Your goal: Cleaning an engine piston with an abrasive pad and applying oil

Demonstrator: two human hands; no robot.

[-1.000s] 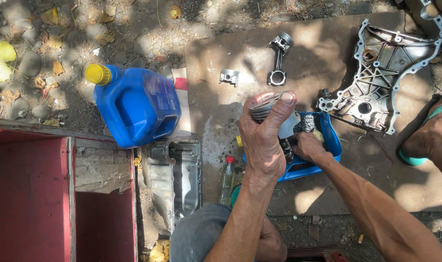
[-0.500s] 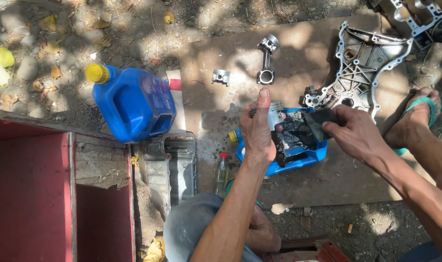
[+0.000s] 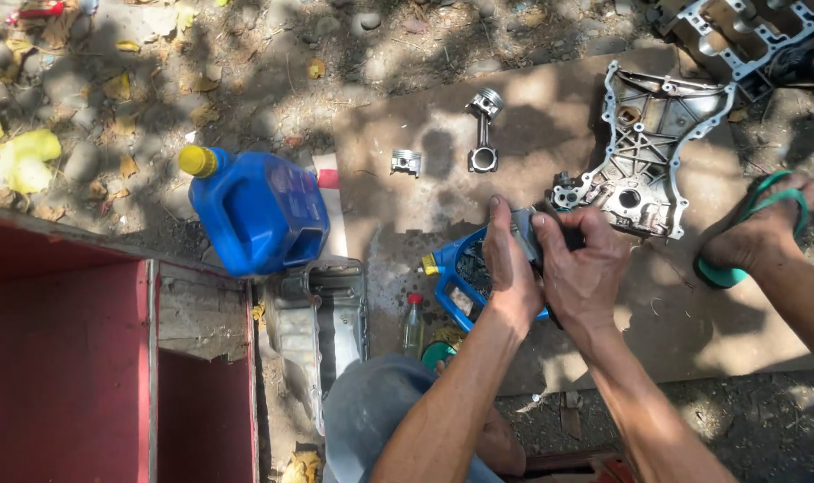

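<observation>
Grey metal part (image 3: 526,234), small and partly hidden, sits clasped between the person's two hands above a cut-open blue container (image 3: 460,279) that lies on a sheet of brown cardboard (image 3: 550,125) spread over the ground.

Going from the left: a red wooden box (image 3: 67,358) fills the lower left corner, with yellow leaves (image 3: 18,161) on the stony soil above it. Next comes a blue plastic jug (image 3: 259,210) with a yellow cap, lying on its side just off the cardboard. Below the jug rests a grey metal pan (image 3: 313,313), and beside that a small bottle with a red cap (image 3: 413,322) stands near the blue container. On the cardboard above, a small piston (image 3: 407,162) lies alone, and near it a second piston with its connecting rod (image 3: 484,130).

The left hand (image 3: 507,268) is closed around the near side of the grey part, fingers pointing up along it. The right hand (image 3: 581,268) grips the same part from the other side, knuckles toward the camera, touching the left hand. What the part is exactly cannot be told, since the fingers cover most of it.

Further right lies an aluminium engine cover (image 3: 644,152), close to the right hand. A larger engine casting (image 3: 755,36) shows in the upper right corner. At the far right a foot in a green sandal (image 3: 755,233) rests on the cardboard's edge.
</observation>
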